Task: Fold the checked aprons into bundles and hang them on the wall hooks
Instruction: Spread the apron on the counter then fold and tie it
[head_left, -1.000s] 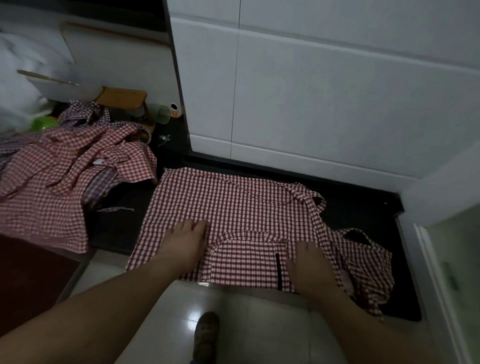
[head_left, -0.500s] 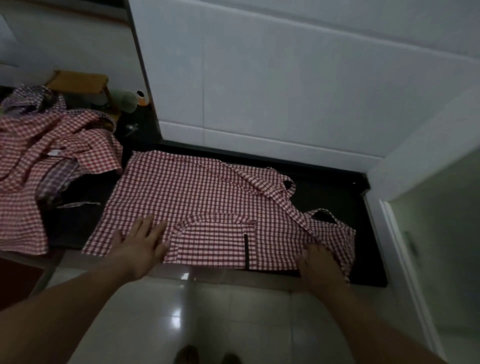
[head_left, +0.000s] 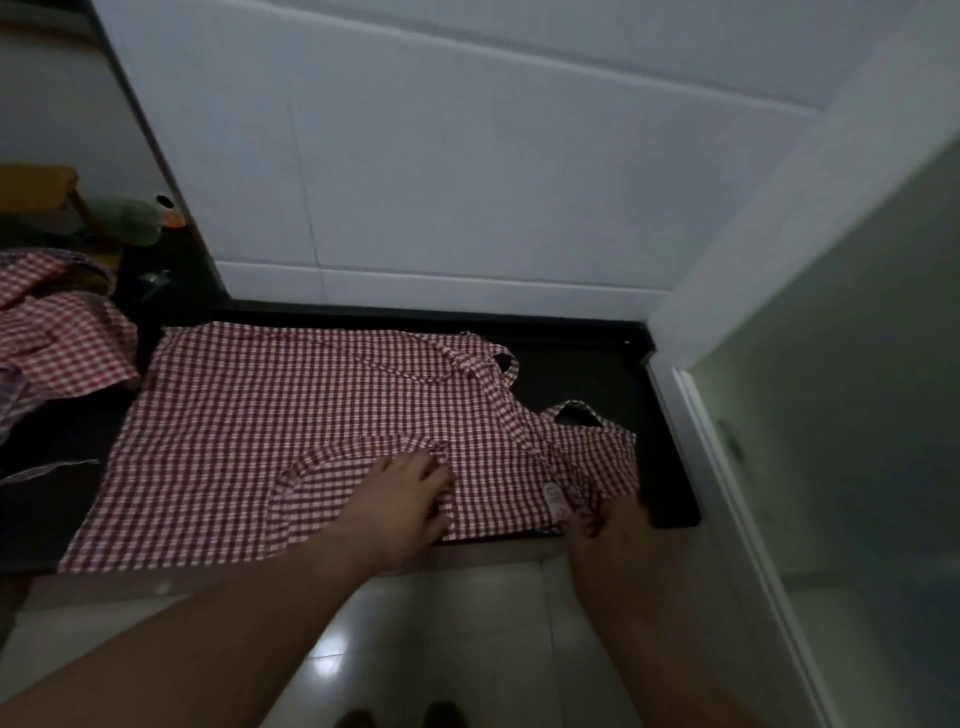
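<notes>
The left hand (head_left: 410, 493) lay flat with straight fingers, pressing on the red-and-white checked apron (head_left: 311, 410) at the right edge of its pocket (head_left: 332, 483). The right hand (head_left: 608, 525) sat at the apron's near right corner, beside a small pale label (head_left: 555, 499). Its fingertips were hidden under the cloth edge, so it could not be told whether it gripped the fabric or only touched it.

The apron lay spread open, mostly smooth, on a dark counter (head_left: 597, 364) below a white tiled wall (head_left: 467, 182). Its bib and neck loop (head_left: 571, 410) pointed right. At the far left, a crumpled heap of checked cloth (head_left: 57, 332) rested on the same counter, just beside the spread apron.

By the look of it, the task was at an early stage: this apron was laid flat and no fold showed in it yet. Folding, bundling and hanging all remained to be done.

Counted: two hands, one spread apron, one heap of further checked cloth whose number of aprons could not be told. No finished bundle and no wall hook appeared in view.
</notes>
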